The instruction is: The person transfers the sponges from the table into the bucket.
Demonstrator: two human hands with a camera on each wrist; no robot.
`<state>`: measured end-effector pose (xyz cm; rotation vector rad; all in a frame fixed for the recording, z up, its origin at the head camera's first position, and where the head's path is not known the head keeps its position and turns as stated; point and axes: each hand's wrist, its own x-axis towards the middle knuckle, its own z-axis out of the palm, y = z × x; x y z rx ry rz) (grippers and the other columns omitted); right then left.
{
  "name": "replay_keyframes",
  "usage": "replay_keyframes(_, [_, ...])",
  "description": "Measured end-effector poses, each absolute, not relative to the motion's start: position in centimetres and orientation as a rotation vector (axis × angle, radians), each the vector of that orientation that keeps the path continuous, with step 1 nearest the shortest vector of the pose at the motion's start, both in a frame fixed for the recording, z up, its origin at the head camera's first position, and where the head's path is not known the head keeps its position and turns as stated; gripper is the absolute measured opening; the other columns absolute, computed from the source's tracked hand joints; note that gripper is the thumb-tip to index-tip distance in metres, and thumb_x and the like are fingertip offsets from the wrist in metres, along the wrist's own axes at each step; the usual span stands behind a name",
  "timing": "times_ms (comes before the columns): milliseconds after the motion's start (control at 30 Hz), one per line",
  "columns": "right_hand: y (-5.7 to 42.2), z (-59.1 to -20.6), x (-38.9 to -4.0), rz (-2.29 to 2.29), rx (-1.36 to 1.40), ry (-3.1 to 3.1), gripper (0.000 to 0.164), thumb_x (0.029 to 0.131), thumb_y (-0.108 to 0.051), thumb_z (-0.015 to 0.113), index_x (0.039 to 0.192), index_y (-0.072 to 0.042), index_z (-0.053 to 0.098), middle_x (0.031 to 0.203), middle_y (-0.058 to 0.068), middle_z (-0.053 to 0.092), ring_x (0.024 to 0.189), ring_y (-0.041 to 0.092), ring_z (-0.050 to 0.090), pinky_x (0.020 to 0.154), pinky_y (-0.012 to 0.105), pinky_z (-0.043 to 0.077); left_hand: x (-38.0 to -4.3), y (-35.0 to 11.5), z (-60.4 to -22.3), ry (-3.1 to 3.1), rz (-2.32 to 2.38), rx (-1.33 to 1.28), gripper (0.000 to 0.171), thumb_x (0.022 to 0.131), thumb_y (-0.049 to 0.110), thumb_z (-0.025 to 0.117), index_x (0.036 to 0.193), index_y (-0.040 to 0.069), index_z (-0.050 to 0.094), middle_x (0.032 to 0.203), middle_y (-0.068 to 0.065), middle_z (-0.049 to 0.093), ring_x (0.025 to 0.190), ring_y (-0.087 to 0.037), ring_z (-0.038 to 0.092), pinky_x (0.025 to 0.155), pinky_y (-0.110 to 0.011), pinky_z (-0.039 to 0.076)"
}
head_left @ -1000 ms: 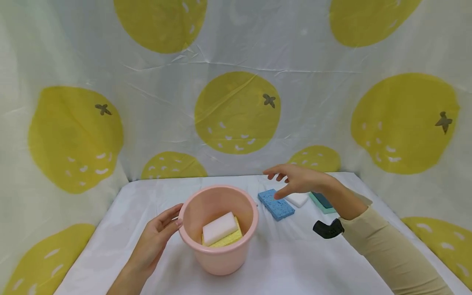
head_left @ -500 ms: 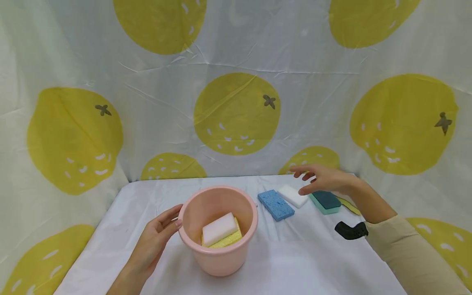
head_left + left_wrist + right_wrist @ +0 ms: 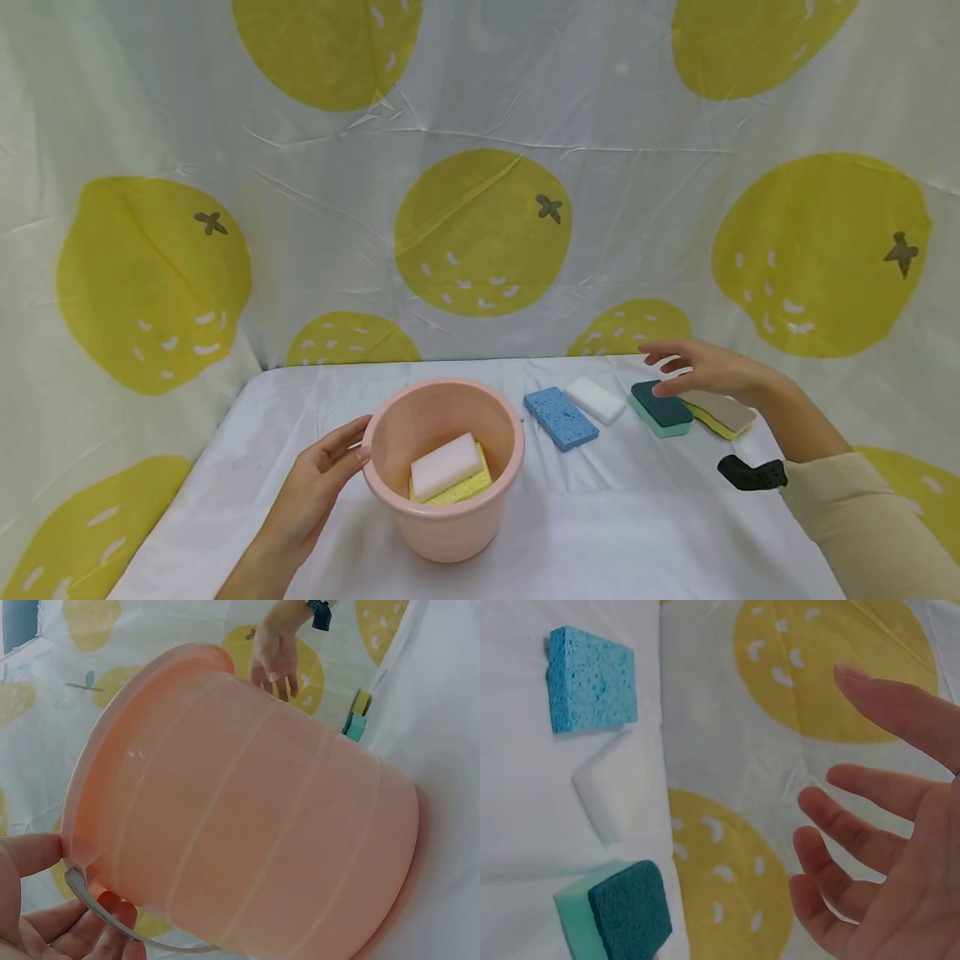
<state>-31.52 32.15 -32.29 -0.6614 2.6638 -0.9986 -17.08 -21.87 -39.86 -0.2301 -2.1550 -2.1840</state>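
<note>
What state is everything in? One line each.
Pink bucket, upright
Left hand, holding the bucket
Right hand, hovering, holding nothing
Yellow sponge, in bucket, partly covered
Pale sponge, in bucket, on top
Blue sponge, lying flat
White sponge, flat
Green sponge, flat, dark side up
Beige-yellow sponge, flat, beige side up

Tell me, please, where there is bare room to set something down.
The white table is bare at front right, between the pink bucket and the right sleeve, and at back left, behind the left hand. Back right is crowded: blue sponge, white sponge, green sponge and yellow-edged sponge, the right hand near the last two.
</note>
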Motion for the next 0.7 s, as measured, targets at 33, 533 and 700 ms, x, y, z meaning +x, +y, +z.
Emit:
replay_keyframes(33, [32.5, -32.4, -31.5, -1.005, -0.656, 2.663, 0.076, 0.093, -0.029, 0.077, 0.154, -0.001, 0.041, 0.144, 0.023, 0.048, 0.131, 0.047, 0.044, 0.099, 0.063, 0.047, -17.1, -21.9, -39.9, -2.155, -2.188, -0.229, 0.053, 0.103, 0.011, 0.064, 0.151, -0.003, 0.047, 0.149, -0.016, 0.052, 0.123, -0.02, 0.062, 0.102, -0.019, 0.041])
replay_keyframes(533, [36.2, -33.9, -32.1, -1.055, -0.603, 2.695, 0.078, 0.094, -0.03, 0.074, 0.157, -0.002, 0.037, 0.147, 0.026, 0.046, 0.133, 0.049, 0.041, 0.099, 0.069, 0.043, -17.1, -22.0, -39.8, -2.157, -2.197, -0.227, 0.054, 0.103, 0.012, 0.064, 0.151, -0.004, 0.046, 0.15, -0.016, 0.052, 0.123, -0.019, 0.062, 0.101, -0.019, 0.041])
replay_keyframes(700, [37.1, -34.4, -32.4, -1.089, -0.573, 2.693, 0.077, 0.096, -0.029, 0.072, 0.157, 0.0, 0.036, 0.149, 0.029, 0.043, 0.133, 0.051, 0.04, 0.1, 0.071, 0.04, -17.0, -21.9, -39.7, -2.158, -2.198, -0.216, 0.054, 0.103, 0.011, 0.064, 0.151, -0.004, 0.046, 0.149, -0.016, 0.053, 0.122, -0.019, 0.063, 0.101, -0.019, 0.041])
